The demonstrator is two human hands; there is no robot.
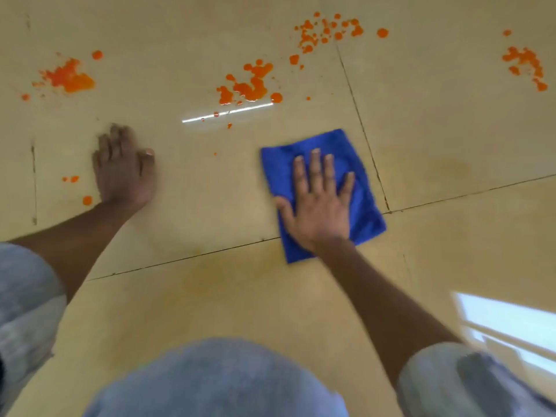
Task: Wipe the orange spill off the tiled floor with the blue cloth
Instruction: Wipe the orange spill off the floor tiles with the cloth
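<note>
Glossy beige tiled floor [180, 296] bears scattered orange spill [246, 85] beyond blue cloth [365, 206].

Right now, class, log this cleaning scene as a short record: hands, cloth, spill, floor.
left hand: flat on the tiled floor, holding nothing
right hand: fingers straight, pressing on the blue cloth
blue cloth: folded, flat, over a tile joint
orange spill: several splattered patches beyond both hands, untouched by the cloth
floor near the cloth: faint orange smears

No readable text, labels, brands or numbers anywhere.
</note>
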